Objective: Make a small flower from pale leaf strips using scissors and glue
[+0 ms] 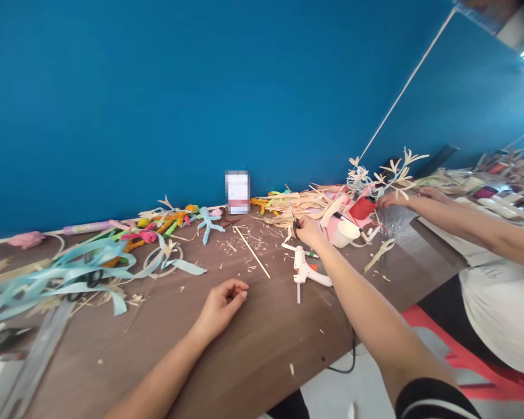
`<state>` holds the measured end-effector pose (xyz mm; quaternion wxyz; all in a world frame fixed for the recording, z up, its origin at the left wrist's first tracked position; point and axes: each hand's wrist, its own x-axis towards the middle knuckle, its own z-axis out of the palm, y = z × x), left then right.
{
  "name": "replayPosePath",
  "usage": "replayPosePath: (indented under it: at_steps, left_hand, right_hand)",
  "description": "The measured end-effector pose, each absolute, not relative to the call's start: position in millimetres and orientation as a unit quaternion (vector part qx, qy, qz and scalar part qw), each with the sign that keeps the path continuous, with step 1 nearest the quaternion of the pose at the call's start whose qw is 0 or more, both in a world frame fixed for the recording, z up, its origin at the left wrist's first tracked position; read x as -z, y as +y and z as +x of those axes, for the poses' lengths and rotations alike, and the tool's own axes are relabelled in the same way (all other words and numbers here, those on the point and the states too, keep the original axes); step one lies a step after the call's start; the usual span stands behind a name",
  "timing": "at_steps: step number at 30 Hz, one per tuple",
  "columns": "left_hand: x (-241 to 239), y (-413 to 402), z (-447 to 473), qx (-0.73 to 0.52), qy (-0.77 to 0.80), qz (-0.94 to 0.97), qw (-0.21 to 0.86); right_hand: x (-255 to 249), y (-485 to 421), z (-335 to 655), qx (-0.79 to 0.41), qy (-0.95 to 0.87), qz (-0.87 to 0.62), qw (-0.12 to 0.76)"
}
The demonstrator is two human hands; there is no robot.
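My left hand [224,304] rests on the brown tabletop with its fingers curled in, and nothing shows in it. Farther right, my right hand [311,231] grips a pair of scissors [295,224] by the dark handles, the blades pointing up and away. Just below that hand lies a white glue gun [304,271], partly covered by my right forearm. Between my hands a thin pale stick [252,252] lies among small cream scraps [231,245]. A bundle of cream strips [294,206] is spread behind the scissors.
Light-blue ribbon [109,256] and colourful fuzzy pieces [172,222] cover the left. A white cup [346,233] and red spool [362,208] stand near my right wrist. At right, a co-worker's hand [393,199] touches pale flower stems [395,174]. A black cable [353,355] hangs over the edge.
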<state>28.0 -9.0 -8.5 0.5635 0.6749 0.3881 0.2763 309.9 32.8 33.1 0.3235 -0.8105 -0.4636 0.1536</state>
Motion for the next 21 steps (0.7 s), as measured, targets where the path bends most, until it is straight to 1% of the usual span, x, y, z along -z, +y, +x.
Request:
replayPosePath:
  at_steps: [4, 8, 10, 11, 13, 14, 18, 21]
  left_hand:
    - [9, -9, 28, -0.273, 0.388, 0.673, 0.567]
    - [12, -8, 28, -0.278, 0.386, 0.666, 0.574]
    - [13, -8, 28, -0.282, 0.386, 0.661, 0.579]
    - [13, -8, 28, -0.283, 0.385, 0.658, 0.583]
    - [13, -9, 28, -0.283, 0.383, 0.655, 0.587]
    - [12, -10, 28, -0.28, 0.379, 0.657, 0.589]
    - [8, -14, 26, -0.259, 0.33, 0.671, 0.612]
    - [5, -16, 26, -0.253, 0.325, 0.663, 0.625]
  right_hand:
    - [-40, 34, 321, -0.138, -0.461, -0.814, 0.325]
    - [-52, 19, 316, -0.124, -0.453, -0.813, 0.346]
    - [-54, 0, 298, -0.136, -0.459, -0.802, 0.356]
    - [-53, -12, 285, -0.165, -0.479, -0.782, 0.362]
    - [-47, -40, 255, -0.238, -0.529, -0.738, 0.345]
    - [-42, -54, 239, -0.253, -0.546, -0.726, 0.333]
    - [-26, -96, 188, -0.267, -0.569, -0.723, 0.286]
    - [-20, -105, 171, -0.276, -0.547, -0.739, 0.279]
